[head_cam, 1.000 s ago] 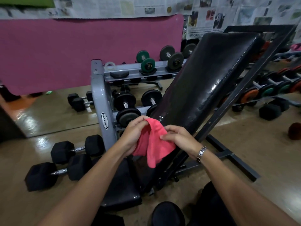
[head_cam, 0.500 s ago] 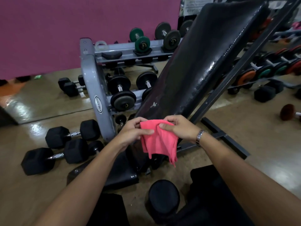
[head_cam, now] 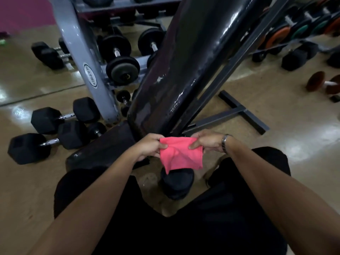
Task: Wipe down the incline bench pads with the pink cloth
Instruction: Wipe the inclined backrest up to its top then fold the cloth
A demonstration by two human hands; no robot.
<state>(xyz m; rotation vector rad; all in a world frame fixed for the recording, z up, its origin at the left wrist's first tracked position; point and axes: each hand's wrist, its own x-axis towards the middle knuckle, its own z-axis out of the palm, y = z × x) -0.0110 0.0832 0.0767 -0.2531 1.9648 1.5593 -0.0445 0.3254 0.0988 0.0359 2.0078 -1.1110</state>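
The pink cloth [head_cam: 181,155] hangs spread between my two hands, low in front of the bench. My left hand [head_cam: 150,147] pinches its upper left corner and my right hand [head_cam: 207,142] pinches its upper right corner. The glossy black incline back pad [head_cam: 185,59] rises from just behind the cloth toward the upper right. The black seat pad [head_cam: 103,146] lies lower left of my left hand. The cloth touches neither pad.
A grey dumbbell rack [head_cam: 82,61] stands left of the back pad, with black hex dumbbells [head_cam: 51,131] on the floor beside it. The bench's dark steel base [head_cam: 239,111] runs to the right. More weights [head_cam: 298,34] sit at the upper right. A round black roller pad [head_cam: 176,183] is under the cloth.
The view has tipped downward and closer. Both hands have lowered with the cloth and pulled it out flatter between them, away from the back pad.
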